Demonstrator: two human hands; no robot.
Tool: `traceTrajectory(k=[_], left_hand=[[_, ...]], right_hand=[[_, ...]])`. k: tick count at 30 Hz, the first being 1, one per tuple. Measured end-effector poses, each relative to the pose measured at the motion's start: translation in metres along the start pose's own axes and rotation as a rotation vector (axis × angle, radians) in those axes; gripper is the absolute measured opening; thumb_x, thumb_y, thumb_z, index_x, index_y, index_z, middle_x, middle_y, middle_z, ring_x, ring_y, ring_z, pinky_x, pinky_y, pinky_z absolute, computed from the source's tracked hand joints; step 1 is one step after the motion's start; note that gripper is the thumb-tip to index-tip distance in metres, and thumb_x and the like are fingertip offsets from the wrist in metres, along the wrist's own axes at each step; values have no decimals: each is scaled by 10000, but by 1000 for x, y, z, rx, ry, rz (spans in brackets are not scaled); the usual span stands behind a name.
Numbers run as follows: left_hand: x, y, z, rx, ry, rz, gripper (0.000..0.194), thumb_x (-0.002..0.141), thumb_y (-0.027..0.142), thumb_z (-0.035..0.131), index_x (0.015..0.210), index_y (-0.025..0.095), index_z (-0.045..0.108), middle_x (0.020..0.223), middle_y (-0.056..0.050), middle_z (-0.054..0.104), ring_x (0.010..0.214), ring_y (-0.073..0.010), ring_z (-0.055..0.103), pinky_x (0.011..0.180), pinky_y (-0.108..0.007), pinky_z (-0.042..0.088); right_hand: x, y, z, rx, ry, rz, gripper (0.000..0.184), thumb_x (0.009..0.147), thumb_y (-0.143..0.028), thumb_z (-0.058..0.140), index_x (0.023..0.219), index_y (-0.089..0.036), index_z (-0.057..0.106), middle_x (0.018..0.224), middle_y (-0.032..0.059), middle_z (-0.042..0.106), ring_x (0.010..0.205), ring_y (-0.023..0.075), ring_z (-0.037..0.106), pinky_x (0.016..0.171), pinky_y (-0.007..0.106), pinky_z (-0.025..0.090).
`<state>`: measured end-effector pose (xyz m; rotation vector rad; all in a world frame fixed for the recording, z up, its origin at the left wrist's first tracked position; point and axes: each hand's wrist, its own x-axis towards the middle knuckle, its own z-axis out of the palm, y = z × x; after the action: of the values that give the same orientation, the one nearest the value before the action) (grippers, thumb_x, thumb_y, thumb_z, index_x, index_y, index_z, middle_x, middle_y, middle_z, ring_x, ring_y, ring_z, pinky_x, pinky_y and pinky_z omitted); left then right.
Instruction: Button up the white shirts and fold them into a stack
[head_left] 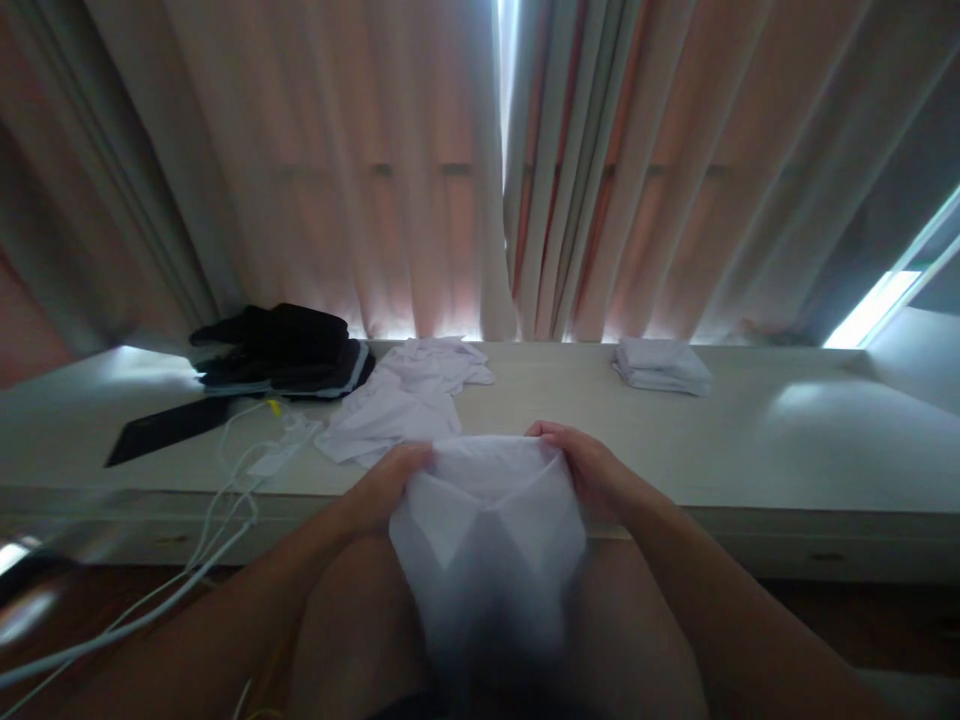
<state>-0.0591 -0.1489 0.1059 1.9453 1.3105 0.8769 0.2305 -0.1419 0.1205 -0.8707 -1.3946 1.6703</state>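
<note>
A white collared shirt (pixel 487 530) hangs in front of me over my lap, its collar spread at the top. My left hand (pixel 397 480) grips the left end of the collar. At the other end, my right hand (pixel 581 460) is closed around the collar edge, thumb and fingers on the cloth. The lower part of the shirt is blurred and dark. Just beyond my left hand, a crumpled white garment (pixel 409 395) lies on the white ledge (pixel 540 400). Farther right on that ledge sits a folded white garment (pixel 661 365).
A stack of dark folded clothes (pixel 285 350) stands at the back left. Before it lie a flat black object (pixel 169 428) and a white power strip (pixel 281 450). White cables (pixel 202 545) run down to the lower left. Closed curtains (pixel 420 200) hang behind the ledge.
</note>
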Motion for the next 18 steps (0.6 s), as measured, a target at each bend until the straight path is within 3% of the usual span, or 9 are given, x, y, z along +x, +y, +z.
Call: traceTrajectory(k=[3, 6, 7, 10, 12, 15, 18], left_hand=[[11, 13, -5, 16, 114, -4, 507, 914, 555, 367, 670, 179, 604, 679, -43, 643, 633, -183, 565, 598, -278, 477], [22, 17, -8, 40, 138, -14, 559, 909, 614, 343, 622, 194, 574, 596, -31, 593, 568, -177, 530, 530, -272, 434], [25, 16, -8, 48, 131, -13, 572, 908, 626, 337, 610, 197, 570, 581, -30, 586, 560, -176, 527, 523, -271, 426], [30, 9, -4, 85, 102, -4, 597, 902, 655, 332, 609, 199, 582, 591, -34, 602, 580, -184, 548, 536, -275, 425], [32, 4, -1, 133, 139, 1, 613, 906, 665, 310, 616, 197, 580, 613, -41, 615, 607, -194, 562, 555, -285, 429], [35, -3, -1, 220, 235, 4, 639, 937, 646, 235, 608, 198, 551, 620, -47, 608, 628, -203, 563, 587, -303, 428], [38, -7, -3, 220, 153, 50, 646, 954, 613, 211, 615, 194, 567, 633, -47, 618, 641, -198, 565, 611, -301, 441]], right_hand=[[3, -17, -5, -109, -70, -31, 342, 801, -501, 656, 914, -190, 568, 743, -20, 544, 642, 126, 495, 566, 223, 393], [2, -23, -11, -418, -132, -67, 525, 603, -318, 867, 1034, -217, 586, 856, -23, 622, 747, 151, 558, 621, 221, 428], [2, -21, -13, -514, -126, -83, 508, 583, -267, 873, 1013, -210, 609, 855, -25, 633, 756, 153, 561, 632, 221, 428], [4, -5, -21, -657, -90, -123, 206, 696, -265, 787, 829, -163, 669, 769, -19, 639, 706, 139, 542, 647, 230, 416], [7, 7, -27, -625, -70, -106, 208, 782, -345, 724, 784, -140, 687, 751, 1, 648, 680, 138, 539, 651, 244, 418], [9, 19, -36, -412, 24, -51, 395, 846, -512, 642, 869, -123, 702, 778, 35, 665, 640, 142, 549, 604, 251, 422], [7, 25, -40, -229, 70, -55, 454, 821, -560, 653, 976, -135, 689, 811, 39, 681, 619, 141, 566, 570, 243, 432]])
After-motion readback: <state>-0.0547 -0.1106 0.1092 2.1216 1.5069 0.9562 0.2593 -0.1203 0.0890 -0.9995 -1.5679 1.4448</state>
